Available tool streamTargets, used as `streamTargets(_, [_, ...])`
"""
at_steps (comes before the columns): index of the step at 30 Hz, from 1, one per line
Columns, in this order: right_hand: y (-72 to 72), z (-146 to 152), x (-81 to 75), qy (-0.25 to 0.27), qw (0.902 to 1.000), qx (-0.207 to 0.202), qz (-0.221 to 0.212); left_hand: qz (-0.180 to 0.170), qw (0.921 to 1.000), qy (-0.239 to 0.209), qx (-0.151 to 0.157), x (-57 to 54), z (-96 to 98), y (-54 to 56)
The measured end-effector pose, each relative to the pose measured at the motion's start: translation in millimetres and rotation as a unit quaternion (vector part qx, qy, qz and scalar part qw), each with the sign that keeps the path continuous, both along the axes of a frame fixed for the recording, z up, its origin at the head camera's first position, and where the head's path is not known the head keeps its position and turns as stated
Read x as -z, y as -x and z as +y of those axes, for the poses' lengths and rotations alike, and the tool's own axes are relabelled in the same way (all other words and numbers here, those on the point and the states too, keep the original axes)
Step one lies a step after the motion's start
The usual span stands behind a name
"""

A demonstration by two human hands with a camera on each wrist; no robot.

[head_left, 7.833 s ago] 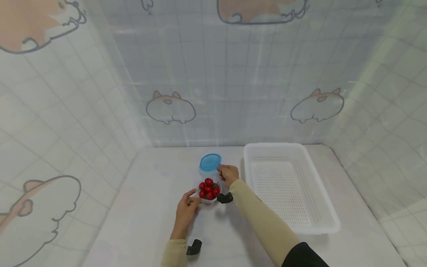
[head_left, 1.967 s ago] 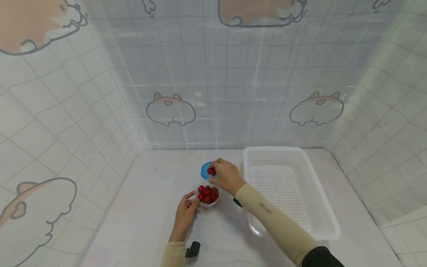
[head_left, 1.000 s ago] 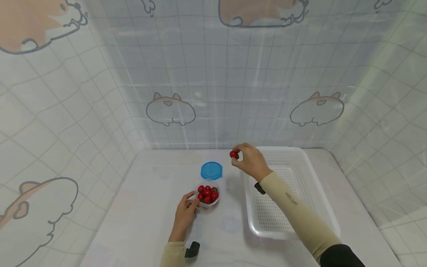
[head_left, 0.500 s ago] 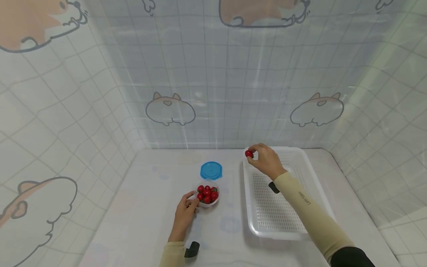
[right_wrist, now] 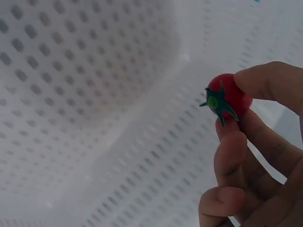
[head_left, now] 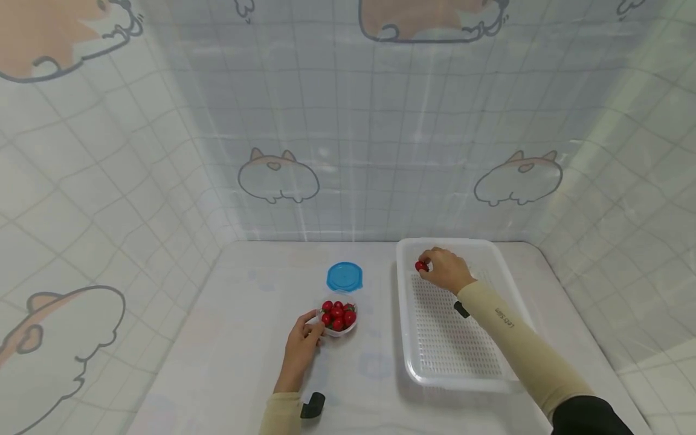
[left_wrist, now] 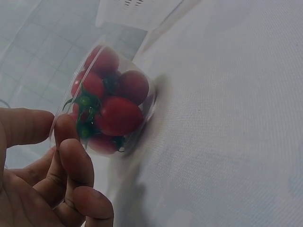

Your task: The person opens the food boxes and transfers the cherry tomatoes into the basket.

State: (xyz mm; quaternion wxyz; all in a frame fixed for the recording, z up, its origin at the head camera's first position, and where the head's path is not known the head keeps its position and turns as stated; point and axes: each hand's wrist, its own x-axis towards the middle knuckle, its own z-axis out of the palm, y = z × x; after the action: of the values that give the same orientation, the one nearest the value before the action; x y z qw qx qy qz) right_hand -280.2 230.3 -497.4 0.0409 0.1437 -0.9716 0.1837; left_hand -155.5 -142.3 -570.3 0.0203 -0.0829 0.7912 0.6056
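My right hand point(head_left: 447, 270) pinches a cherry tomato point(right_wrist: 229, 97) with a green calyx between thumb and fingertips. It holds the tomato inside the far left part of a white perforated basket point(head_left: 406, 338). In the right wrist view, the basket's slotted wall and floor lie behind the tomato. My left hand point(head_left: 301, 344) pinches the rim of a small clear plastic container point(left_wrist: 147, 80) between thumb and fingers, at its left side. Several red cherry tomatoes point(head_left: 337, 313), some with green stems, fill that container, which stands on the table.
A blue lid point(head_left: 345, 277) lies flat on the white table cover point(head_left: 244, 314), just beyond the container. The basket's raised rim stands to the right of both. Behind the table hangs a grid-patterned curtain point(head_left: 391, 181) with cartoon animals, continuing along both sides.
My right hand took a tomato from the container, carried it right past the lid and over the basket's rim, then lowered it into the basket. My left hand stays at the container.
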Motion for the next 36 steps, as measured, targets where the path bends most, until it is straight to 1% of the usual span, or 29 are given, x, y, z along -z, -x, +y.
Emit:
streamTargets(4, [3.8,1.8,15.0,-0.020,0.9986,-0.012,-0.046,-0.006,1.0000,0.002,0.001,-2.0,-1.1,-0.9])
streamTargets(7, [4.8,2.2,22.6,-0.037,0.9968,-0.006,-0.071,-0.010,0.9999,0.006,0.004,-2.4,-1.4,-1.2])
streamTargets(9, [4.6,2.3,25.8,-0.041,0.9960,0.002,-0.079,-0.010,0.9999,0.007,0.005,-2.2,-0.8,-1.4])
streamTargets(13, [4.9,1.0,26.2,-0.036,0.9958,0.010,-0.083,-0.007,0.9999,0.006,0.004,-2.1,-0.1,-0.9])
streamTargets(20, [4.0,-0.2,20.4,-0.039,0.9948,0.017,-0.092,-0.004,1.0000,0.004,0.005,-2.0,0.3,-0.6])
streamTargets(25, [3.9,-0.8,12.2,-0.042,0.9957,0.016,-0.081,0.000,1.0000,-0.002,0.004,-1.8,1.1,-0.8])
streamTargets(29, [2.7,-0.5,4.3,-0.038,0.9974,0.015,-0.059,0.001,0.9999,-0.009,0.004,-2.1,1.6,-1.2])
streamTargets(32, [1.8,-1.0,-1.8,-0.028,0.9991,0.014,-0.028,0.000,0.9999,-0.011,0.007,-2.2,1.4,-1.2])
streamTargets(36, [-1.9,-8.1,-12.2,0.002,0.9997,0.008,0.023,-0.003,1.0000,-0.005,0.003,-1.9,0.1,-2.5])
